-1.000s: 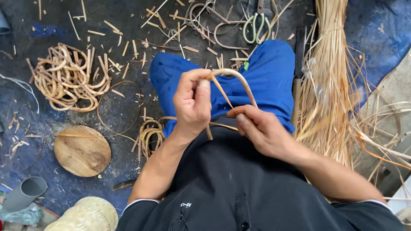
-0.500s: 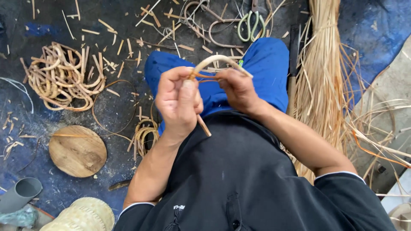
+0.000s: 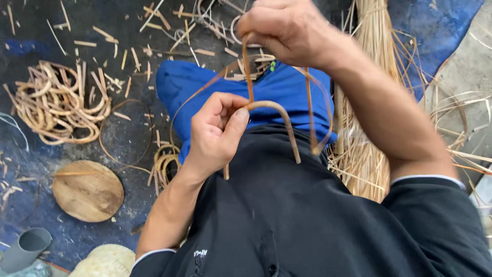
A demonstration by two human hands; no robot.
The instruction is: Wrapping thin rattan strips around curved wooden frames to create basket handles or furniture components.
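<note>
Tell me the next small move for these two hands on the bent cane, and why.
Probably draw the thin strip tighter with the right hand. That hand is raised, holding the strip taut, and the strip runs down to the top of the bent cane, which the left hand pinches. A loose loop hangs at the right, so slack remains.

A basket-weaving workshop floor. Rattan coils (image 3: 59,105), a reed bundle (image 3: 371,102) and offcuts (image 3: 118,56) lie scattered on blue tarp (image 3: 435,25)

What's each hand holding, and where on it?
Left hand pinches the bent cane hoop at its curved top. Right hand grips the thin cane strip at its upper end.
</note>
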